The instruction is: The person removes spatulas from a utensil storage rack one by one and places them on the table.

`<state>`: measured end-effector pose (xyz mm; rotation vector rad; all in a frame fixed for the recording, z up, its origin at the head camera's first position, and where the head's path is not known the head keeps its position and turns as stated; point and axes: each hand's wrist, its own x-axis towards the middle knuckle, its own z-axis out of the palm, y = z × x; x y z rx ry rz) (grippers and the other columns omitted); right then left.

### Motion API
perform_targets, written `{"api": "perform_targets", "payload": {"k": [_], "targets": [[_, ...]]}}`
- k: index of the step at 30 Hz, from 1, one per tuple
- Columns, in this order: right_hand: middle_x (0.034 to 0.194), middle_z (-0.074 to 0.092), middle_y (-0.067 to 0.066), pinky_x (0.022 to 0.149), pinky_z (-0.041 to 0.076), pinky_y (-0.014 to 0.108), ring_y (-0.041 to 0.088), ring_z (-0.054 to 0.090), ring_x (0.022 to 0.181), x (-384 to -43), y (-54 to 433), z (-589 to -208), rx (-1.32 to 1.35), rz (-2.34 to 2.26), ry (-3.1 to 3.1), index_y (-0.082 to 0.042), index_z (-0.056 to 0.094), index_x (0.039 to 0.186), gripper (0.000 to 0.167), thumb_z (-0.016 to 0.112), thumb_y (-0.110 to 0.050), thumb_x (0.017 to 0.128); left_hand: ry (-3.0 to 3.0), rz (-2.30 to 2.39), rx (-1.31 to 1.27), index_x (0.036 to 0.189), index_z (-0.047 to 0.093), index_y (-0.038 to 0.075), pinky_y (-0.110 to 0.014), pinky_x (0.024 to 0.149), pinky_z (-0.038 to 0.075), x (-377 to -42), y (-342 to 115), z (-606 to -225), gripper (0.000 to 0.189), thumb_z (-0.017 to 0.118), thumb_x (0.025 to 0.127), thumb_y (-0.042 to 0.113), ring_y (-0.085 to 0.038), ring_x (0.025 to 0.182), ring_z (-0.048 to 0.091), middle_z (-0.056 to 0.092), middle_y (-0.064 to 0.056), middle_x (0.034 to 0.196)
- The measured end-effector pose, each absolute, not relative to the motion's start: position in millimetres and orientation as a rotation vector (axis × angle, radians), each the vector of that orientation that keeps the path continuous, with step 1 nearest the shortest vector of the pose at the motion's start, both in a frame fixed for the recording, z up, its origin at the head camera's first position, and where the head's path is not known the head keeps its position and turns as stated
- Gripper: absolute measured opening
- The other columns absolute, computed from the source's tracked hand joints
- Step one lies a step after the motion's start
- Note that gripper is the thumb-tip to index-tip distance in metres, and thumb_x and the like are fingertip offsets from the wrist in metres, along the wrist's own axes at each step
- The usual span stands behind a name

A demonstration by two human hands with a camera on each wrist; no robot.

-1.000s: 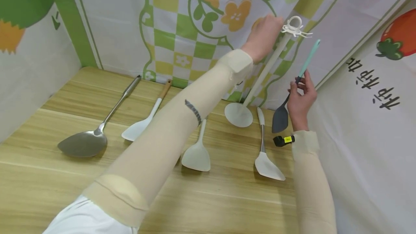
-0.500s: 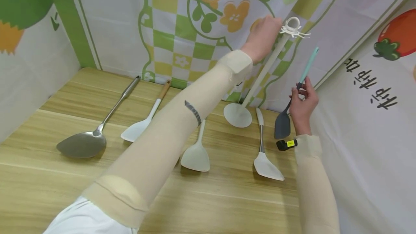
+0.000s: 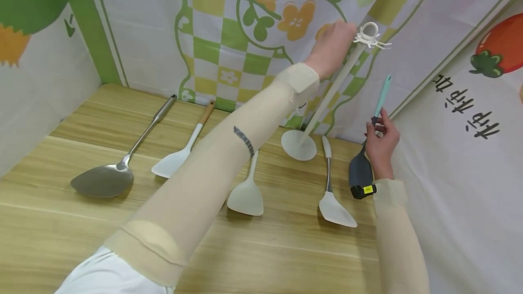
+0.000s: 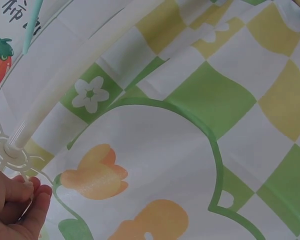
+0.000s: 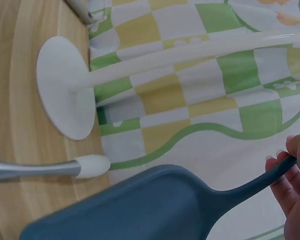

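Note:
My right hand pinches a spatula by its dark shaft, just below the turquoise handle. The dark blue-grey blade hangs downward at the right, partly behind the wrist camera in the head view. At the back stands a white utensil rack, a pole on a round base with a ring and several thin hooks at its top. There my left hand pinches one of the hooks between thumb and fingers. A white spatula with a grey shaft lies between the rack's base and the dark blade.
On the wooden table lie a steel wok spatula, a white spatula with a wooden handle and a cream spatula. My left forearm crosses above some of them. Printed cloth hangs close behind the rack.
My right hand has come down with the dark spatula, its blade sinking lower toward the table. The left hand keeps its place at the rack's top.

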<state>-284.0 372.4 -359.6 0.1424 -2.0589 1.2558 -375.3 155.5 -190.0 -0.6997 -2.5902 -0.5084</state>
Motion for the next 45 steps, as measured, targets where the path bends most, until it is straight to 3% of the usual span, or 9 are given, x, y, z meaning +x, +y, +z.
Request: {"api": "perform_targets", "payload": {"k": [3,5,12,18,26,32,39,45], "targets": [[0.099,0.058,-0.011,0.065,0.053,0.009,0.008,0.06,0.08,-280.0,376.5,-362.1,0.12,1.213,-2.104,0.002,0.052,0.145,0.048,0.058,0.007,0.097,-2.572,-0.5,-0.71,0.126,0.067,0.009,-0.019,0.088,0.055,-374.2,155.8,-190.6,0.028,0.047,0.107,0.004,-0.014,0.111,0.068,0.07,-0.006,0.126],[0.098,0.058,-0.014,0.064,0.052,0.008,0.006,0.059,0.079,-278.2,380.1,-363.3,0.104,1.193,-2.129,0.002,0.051,0.146,0.049,0.058,0.006,0.098,-2.567,-0.499,-0.715,0.125,0.067,0.008,-0.018,0.088,0.055,-373.5,155.9,-190.9,0.028,0.047,0.107,0.005,-0.014,0.11,0.068,0.07,-0.006,0.125],[0.112,0.065,0.022,0.061,0.049,0.004,-0.007,0.058,0.078,-289.5,406.4,-384.8,0.063,1.139,-2.158,-0.005,0.051,0.148,0.051,0.059,0.003,0.098,-2.567,-0.481,-0.721,0.125,0.068,0.007,-0.018,0.089,0.055,-372.8,154.8,-191.3,0.028,0.048,0.106,0.002,-0.015,0.112,0.067,0.07,-0.007,0.125],[0.109,0.065,0.012,0.062,0.05,0.005,-0.006,0.059,0.079,-294.5,421.2,-398.2,0.041,1.151,-2.174,-0.008,0.052,0.148,0.051,0.061,0.0,0.098,-2.576,-0.49,-0.722,0.125,0.068,0.008,-0.019,0.09,0.055,-372.6,153.8,-190.7,0.03,0.05,0.103,-0.001,-0.016,0.111,0.068,0.07,-0.007,0.125],[0.114,0.064,0.033,0.061,0.047,0.002,-0.004,0.057,0.08,-282.6,417.8,-396.9,0.039,1.112,-2.198,0.001,0.049,0.147,0.051,0.057,0.007,0.097,-2.567,-0.485,-0.717,0.125,0.068,0.009,-0.02,0.09,0.055,-373.4,154.7,-190.8,0.028,0.05,0.104,0.002,-0.016,0.111,0.067,0.071,-0.007,0.125],[0.111,0.063,0.035,0.06,0.048,0.003,-0.003,0.057,0.078,-266.7,409.6,-389.2,0.057,1.087,-2.218,0.008,0.048,0.144,0.051,0.057,0.012,0.094,-2.569,-0.498,-0.712,0.126,0.068,0.009,-0.02,0.09,0.055,-375.0,155.3,-190.7,0.028,0.051,0.105,0.004,-0.015,0.112,0.067,0.071,-0.007,0.126],[0.113,0.064,0.031,0.06,0.048,0.003,0.001,0.057,0.082,-267.5,423.1,-403.5,0.016,1.081,-2.245,0.003,0.049,0.147,0.052,0.058,0.009,0.096,-2.566,-0.463,-0.708,0.126,0.068,0.009,-0.019,0.091,0.055,-375.7,156.1,-191.1,0.028,0.05,0.105,0.004,-0.015,0.112,0.068,0.071,-0.007,0.126],[0.118,0.064,0.027,0.061,0.049,0.003,-0.008,0.055,0.081,-274.9,442.3,-423.6,-0.045,1.066,-2.289,-0.004,0.048,0.15,0.053,0.059,0.003,0.098,-2.566,-0.435,-0.706,0.127,0.068,0.009,-0.018,0.09,0.055,-375.7,155.9,-191.6,0.029,0.05,0.105,0.003,-0.015,0.113,0.068,0.07,-0.007,0.126]]}}
